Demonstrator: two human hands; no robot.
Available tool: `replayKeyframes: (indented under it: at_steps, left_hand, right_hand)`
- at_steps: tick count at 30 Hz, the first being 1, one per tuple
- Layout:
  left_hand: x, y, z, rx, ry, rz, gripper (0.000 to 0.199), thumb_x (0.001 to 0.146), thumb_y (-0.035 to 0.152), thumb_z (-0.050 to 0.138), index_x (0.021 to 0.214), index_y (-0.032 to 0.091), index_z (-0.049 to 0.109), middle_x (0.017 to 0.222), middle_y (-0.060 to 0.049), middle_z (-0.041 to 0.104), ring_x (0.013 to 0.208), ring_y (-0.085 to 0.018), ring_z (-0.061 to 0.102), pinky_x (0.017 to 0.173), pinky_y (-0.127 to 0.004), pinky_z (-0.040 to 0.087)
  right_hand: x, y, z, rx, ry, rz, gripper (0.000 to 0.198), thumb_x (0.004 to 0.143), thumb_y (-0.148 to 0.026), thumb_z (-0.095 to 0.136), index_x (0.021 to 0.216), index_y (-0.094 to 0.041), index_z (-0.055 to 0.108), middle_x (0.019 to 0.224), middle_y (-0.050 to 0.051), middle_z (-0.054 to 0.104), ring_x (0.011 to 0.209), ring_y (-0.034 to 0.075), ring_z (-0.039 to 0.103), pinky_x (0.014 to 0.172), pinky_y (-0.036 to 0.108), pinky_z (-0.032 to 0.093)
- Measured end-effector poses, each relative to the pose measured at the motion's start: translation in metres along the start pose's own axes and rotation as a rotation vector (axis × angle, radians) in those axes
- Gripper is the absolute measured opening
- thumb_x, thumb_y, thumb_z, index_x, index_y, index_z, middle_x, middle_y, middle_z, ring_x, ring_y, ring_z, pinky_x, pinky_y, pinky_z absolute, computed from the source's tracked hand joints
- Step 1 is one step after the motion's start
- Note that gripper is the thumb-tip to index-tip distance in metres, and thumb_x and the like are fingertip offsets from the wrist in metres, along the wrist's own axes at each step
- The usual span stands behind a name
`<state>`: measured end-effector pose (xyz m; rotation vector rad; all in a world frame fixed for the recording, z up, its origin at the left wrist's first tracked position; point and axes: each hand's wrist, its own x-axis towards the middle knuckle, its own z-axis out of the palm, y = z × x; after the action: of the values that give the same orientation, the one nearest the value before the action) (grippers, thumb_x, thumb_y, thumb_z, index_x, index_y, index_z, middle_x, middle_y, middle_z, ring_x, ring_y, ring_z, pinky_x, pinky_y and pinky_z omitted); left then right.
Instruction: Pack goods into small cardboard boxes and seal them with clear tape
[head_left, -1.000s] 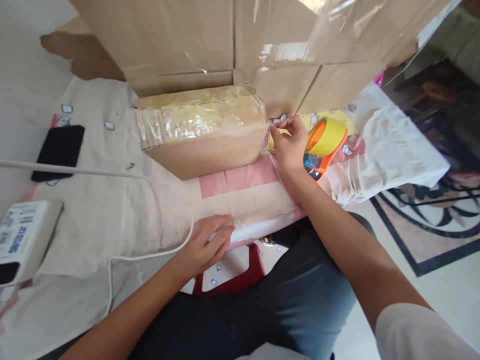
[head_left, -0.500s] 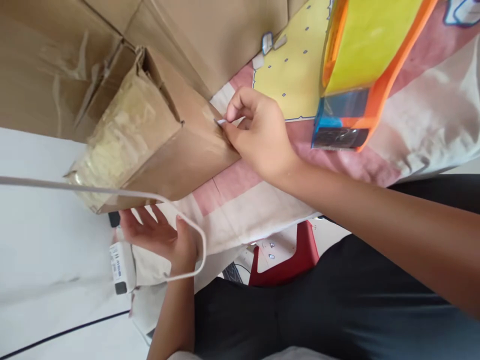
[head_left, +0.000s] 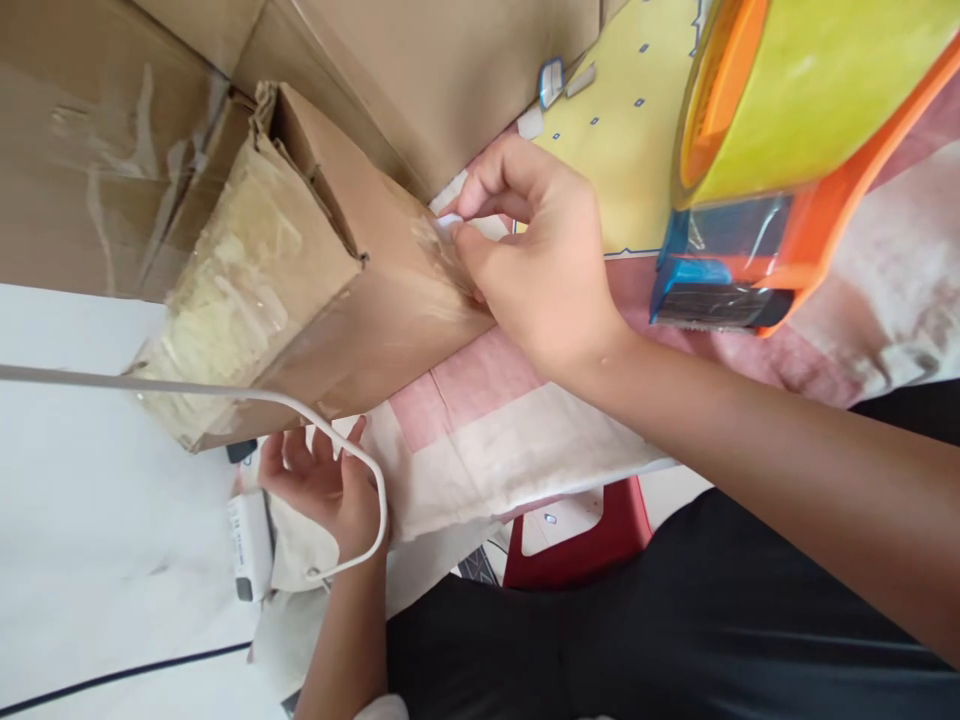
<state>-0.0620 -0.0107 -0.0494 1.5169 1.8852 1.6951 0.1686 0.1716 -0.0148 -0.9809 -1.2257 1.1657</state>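
A brown cardboard box (head_left: 405, 310) lies tilted in front of me, its near end (head_left: 232, 270) covered with wrinkled clear tape. At its far edge my right hand (head_left: 536, 240) is closed in a pinch between thumb and forefinger. A small whitish piece (head_left: 448, 222) sticks out from those fingertips against the box; its kind is unclear. Shiny clear tape shows on the cardboard just beside the fingertips. My left hand (head_left: 322, 490) is under the box's lower edge, palm up, fingers loosely spread and curled. Whether its fingertips touch the box I cannot tell.
An orange and blue tape dispenser (head_left: 780, 240) with a wide yellow roll stands at right on pink and white cloth (head_left: 487, 430). Larger cardboard boxes (head_left: 450, 80) stand behind. A white cable (head_left: 300, 405) crosses before my left hand. A red stool (head_left: 577, 560) is below.
My right hand has drawn slightly up and away from the box with the whitish piece in its pinch. My left hand has shifted slightly down and its fingers have curled more. The view has shifted somewhat.
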Motion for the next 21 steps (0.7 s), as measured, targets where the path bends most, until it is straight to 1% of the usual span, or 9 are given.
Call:
replayKeyframes:
  at_steps: [3,5,7,9,12,15,17,19,21]
  left_hand:
    - [0.001,-0.002,-0.001,-0.034,0.024,-0.062,0.063,0.079,0.016,0.077,0.134,0.033,0.053,0.137,-0.004,0.053,0.124,-0.021,0.061,0.092,-0.042,0.063]
    - [0.002,-0.001,-0.001,-0.037,0.045,-0.092,0.06,0.079,0.018,0.078,0.133,0.031,0.053,0.136,-0.006,0.052,0.125,-0.021,0.06,0.09,-0.041,0.063]
    - [0.003,0.0,0.002,-0.032,0.063,-0.117,0.059,0.078,0.019,0.08,0.13,0.029,0.053,0.136,-0.006,0.053,0.123,-0.021,0.06,0.09,-0.039,0.063]
    - [0.004,0.003,0.006,-0.045,0.082,-0.154,0.059,0.076,0.019,0.082,0.127,0.028,0.054,0.134,-0.005,0.055,0.12,-0.019,0.063,0.09,-0.036,0.062]
    - [0.006,0.007,0.011,-0.094,0.113,-0.231,0.057,0.074,0.016,0.084,0.122,0.026,0.054,0.129,-0.003,0.059,0.112,-0.015,0.067,0.093,-0.032,0.06]
    - [0.007,0.007,0.012,-0.119,0.127,-0.26,0.059,0.071,0.011,0.083,0.12,0.025,0.053,0.126,-0.002,0.06,0.108,-0.014,0.068,0.093,-0.031,0.059]
    - [0.007,0.006,0.01,-0.128,0.127,-0.271,0.058,0.07,0.011,0.083,0.117,0.026,0.052,0.122,-0.001,0.06,0.105,-0.013,0.068,0.093,-0.031,0.059]
    - [0.007,0.005,0.007,-0.121,0.12,-0.286,0.058,0.069,0.012,0.083,0.114,0.026,0.051,0.118,0.001,0.06,0.103,-0.013,0.068,0.092,-0.03,0.059]
    - [0.009,0.004,0.005,-0.094,0.128,-0.308,0.059,0.069,0.013,0.082,0.116,0.027,0.05,0.115,0.001,0.059,0.104,-0.013,0.067,0.088,-0.028,0.058]
  right_hand:
    - [-0.006,-0.003,-0.001,-0.033,-0.036,0.02,0.02,0.087,-0.013,0.058,0.077,-0.027,0.047,0.093,0.001,0.07,0.092,0.02,0.068,0.077,0.031,0.059]
    - [-0.012,-0.005,-0.003,-0.054,-0.048,0.004,0.019,0.086,-0.011,0.057,0.078,-0.026,0.048,0.094,0.001,0.07,0.096,0.019,0.068,0.08,0.029,0.059]
    - [-0.017,-0.007,-0.005,-0.04,-0.058,-0.021,0.019,0.087,-0.01,0.055,0.078,-0.026,0.049,0.094,0.001,0.069,0.098,0.017,0.068,0.079,0.026,0.058]
    - [-0.022,-0.007,-0.008,-0.014,-0.069,-0.041,0.019,0.088,-0.01,0.054,0.078,-0.025,0.05,0.092,0.0,0.068,0.097,0.016,0.069,0.077,0.025,0.057]
    - [-0.027,-0.006,-0.01,0.017,-0.071,-0.047,0.018,0.09,-0.011,0.053,0.078,-0.024,0.051,0.091,0.0,0.068,0.096,0.016,0.069,0.079,0.026,0.056]
    - [-0.031,-0.006,-0.009,0.082,-0.053,-0.048,0.016,0.089,-0.009,0.053,0.079,-0.022,0.053,0.089,0.001,0.068,0.093,0.015,0.069,0.083,0.026,0.055]
    - [-0.036,-0.007,-0.008,0.103,-0.06,-0.033,0.015,0.087,-0.008,0.051,0.081,-0.021,0.054,0.088,0.001,0.068,0.088,0.014,0.069,0.081,0.025,0.054]
    - [-0.043,-0.011,-0.007,0.054,-0.129,0.026,0.015,0.085,-0.008,0.05,0.086,-0.021,0.056,0.085,-0.001,0.068,0.08,0.012,0.066,0.074,0.023,0.051]
    - [-0.053,-0.016,-0.008,-0.017,-0.27,0.094,0.016,0.083,-0.009,0.051,0.09,-0.022,0.058,0.08,-0.003,0.067,0.07,0.011,0.061,0.064,0.022,0.045]
